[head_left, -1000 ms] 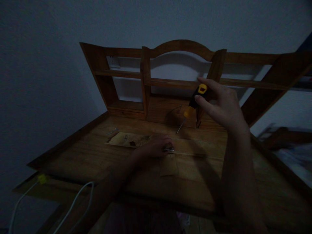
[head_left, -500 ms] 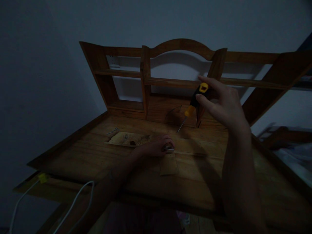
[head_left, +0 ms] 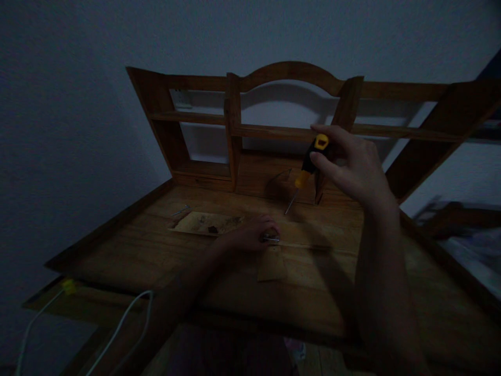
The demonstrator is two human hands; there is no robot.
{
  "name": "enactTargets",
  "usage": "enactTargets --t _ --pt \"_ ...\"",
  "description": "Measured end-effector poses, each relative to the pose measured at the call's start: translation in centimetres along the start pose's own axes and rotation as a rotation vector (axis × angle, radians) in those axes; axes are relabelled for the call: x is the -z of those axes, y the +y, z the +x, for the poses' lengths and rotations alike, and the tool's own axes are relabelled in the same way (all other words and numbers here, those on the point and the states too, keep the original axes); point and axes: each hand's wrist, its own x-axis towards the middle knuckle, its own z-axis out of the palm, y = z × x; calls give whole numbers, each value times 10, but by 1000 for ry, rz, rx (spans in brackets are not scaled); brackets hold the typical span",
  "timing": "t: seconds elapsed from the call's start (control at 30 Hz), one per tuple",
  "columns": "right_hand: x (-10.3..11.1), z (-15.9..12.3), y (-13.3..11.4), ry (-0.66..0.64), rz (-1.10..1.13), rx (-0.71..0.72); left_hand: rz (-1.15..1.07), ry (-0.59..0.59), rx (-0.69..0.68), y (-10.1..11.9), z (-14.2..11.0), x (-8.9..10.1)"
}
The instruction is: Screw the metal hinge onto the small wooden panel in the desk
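Note:
My right hand is raised above the wooden desk and grips a yellow and black screwdriver, its metal tip pointing down and left. My left hand rests on the desk, fingers curled around a small metal piece next to a thin wooden strip. A small wooden block lies just in front of that hand. A flat wooden plate lies to its left. The room is very dark.
A wooden shelf unit with an arched top stands at the back of the desk against the wall. A small metal part lies near the plate. White cables hang at the desk's front left edge.
My right hand with the screwdriver has shifted slightly left. My left hand stays at the metal piece.

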Motion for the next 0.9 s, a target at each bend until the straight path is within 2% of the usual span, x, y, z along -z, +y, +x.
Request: enactTargets --t 0.17,0.3,0.37,0.43,0.53,0.6,0.7,0.73,0.9 --pt "0 0 0 -3 3 13 -46 19 14 -1 0 -1" --pt "2 0 -1 5 0 18 -173 42 157 1 -2 10" --pt "4 -1 -1 8 -9 6 -234 144 219 0 -4 20" --pt "5 -1 0 19 -18 -1 -262 302 255 -5 -5 28" --pt "6 -1 1 47 -34 6 -267 512 339 -18 -6 38" --pt "6 -2 1 55 -36 17 -269 608 396 -29 -7 46" --pt "9 -3 3 41 -23 22 -238 683 461 -51 -15 68" --pt "10 -3 4 40 -21 18 -189 673 494 -59 -22 78" --pt "15 -4 10 67 -19 -19 77 497 666 -94 -81 145"
